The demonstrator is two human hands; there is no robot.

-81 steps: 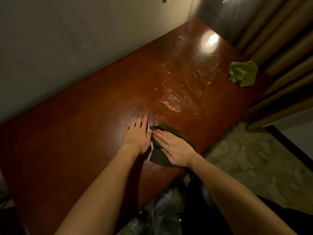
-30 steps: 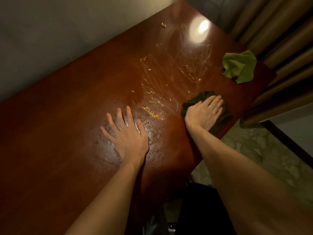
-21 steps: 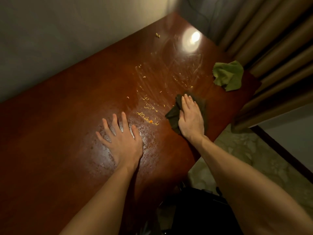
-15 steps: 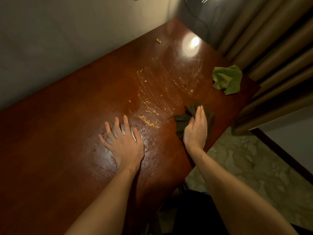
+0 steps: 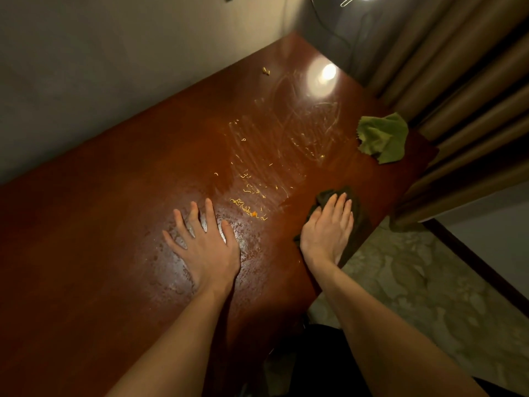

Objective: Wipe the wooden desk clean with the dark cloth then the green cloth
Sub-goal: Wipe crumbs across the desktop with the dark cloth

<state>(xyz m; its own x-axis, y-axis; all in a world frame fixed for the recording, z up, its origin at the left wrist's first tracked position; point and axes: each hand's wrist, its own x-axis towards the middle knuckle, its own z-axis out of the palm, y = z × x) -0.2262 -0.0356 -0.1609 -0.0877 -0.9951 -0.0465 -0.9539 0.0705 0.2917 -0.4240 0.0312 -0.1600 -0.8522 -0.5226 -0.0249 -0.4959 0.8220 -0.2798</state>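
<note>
On the wooden desk (image 5: 114, 224), you pressed the dark cloth (image 5: 358, 211) flat by the right edge.
The desk ran from near left to far right, with curtains (image 5: 458, 96) hanging past its far end. Your left hand (image 5: 204, 247) lay flat on the smeared wood, fingers spread, holding nothing. Your right hand (image 5: 329, 227) rested straight-fingered on the dark cloth, not gripping it. The green cloth (image 5: 382, 141) sat crumpled farther right, well apart. Small yellow scraps (image 5: 249, 209) lay scattered between your hands.

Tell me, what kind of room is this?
Probably a room in a home or hotel, maybe a bedroom: a wooden desk stands against a plain wall, long curtains hang beside it, and the floor looks marbled.
</note>
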